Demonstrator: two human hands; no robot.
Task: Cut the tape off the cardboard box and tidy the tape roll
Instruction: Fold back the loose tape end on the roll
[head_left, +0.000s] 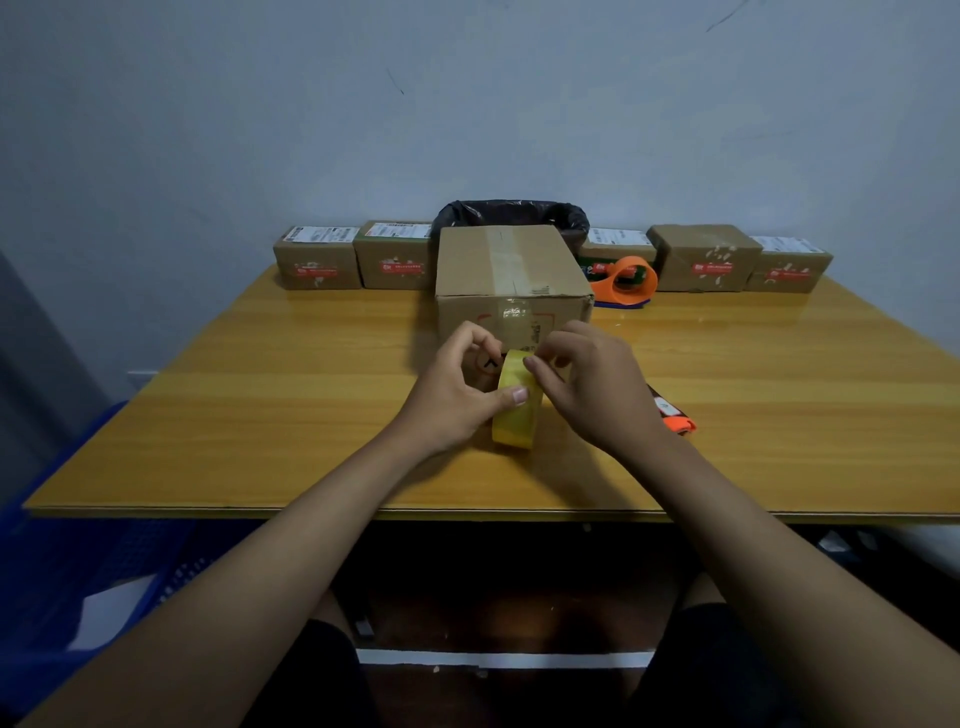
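Both hands (452, 387) (597, 384) grip the upright tape roll (516, 402) between them.

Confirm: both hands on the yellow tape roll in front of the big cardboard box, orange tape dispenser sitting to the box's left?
Not quite. The head view shows the orange tape dispenser to the right of the cardboard box, not the left. The rest holds: left hand and right hand are both on the yellow tape roll in front of it.

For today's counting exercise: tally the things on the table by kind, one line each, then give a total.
Small cardboard parcels along the back edge: 5
Large cardboard box: 1
Yellow tape roll, held by both hands: 1
Orange tape dispenser: 1
Orange-tipped cutter: 1
Total: 9
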